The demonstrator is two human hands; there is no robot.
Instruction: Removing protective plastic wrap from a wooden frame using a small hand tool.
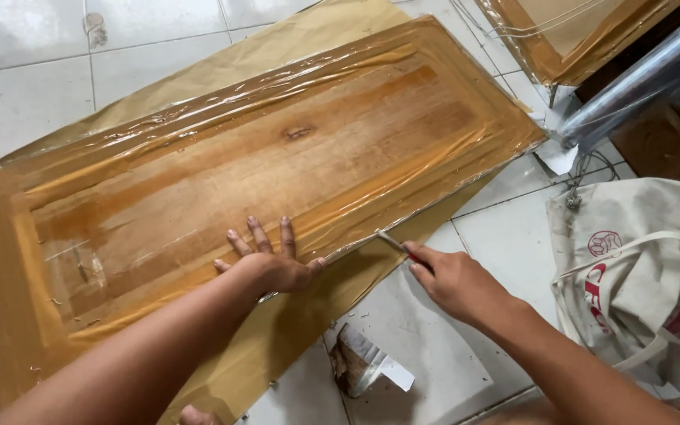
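While brown paper lies spread over the white tile floor as an underlay, a long wooden panel rests flat on it, running from the lower left up toward the upper right, its face sealed under clear glossy film that wrinkles along the far edge and catches the light. Flat on the panel's near edge sits the left hand, fingers spread wide and pressed down, holding nothing; the pose reads as a brace that keeps board and film from sliding. Just below, on bare tile beside the paper, lies a crumpled scrap of grey and white wrapping, torn and folded. Just beside the left thumb, the right hand pinches a slim cutter with a red grip, fingers closed narrowly round it, the metal tip laid against the panel's near edge where film meets paper. Farther right, a cream cloth bag slumps on the floor, its looped strap up and a red round mark and red lettering on its side. Above it, a shiny film roll slants in from the top right, and a second wrapped panel shows at the top edge
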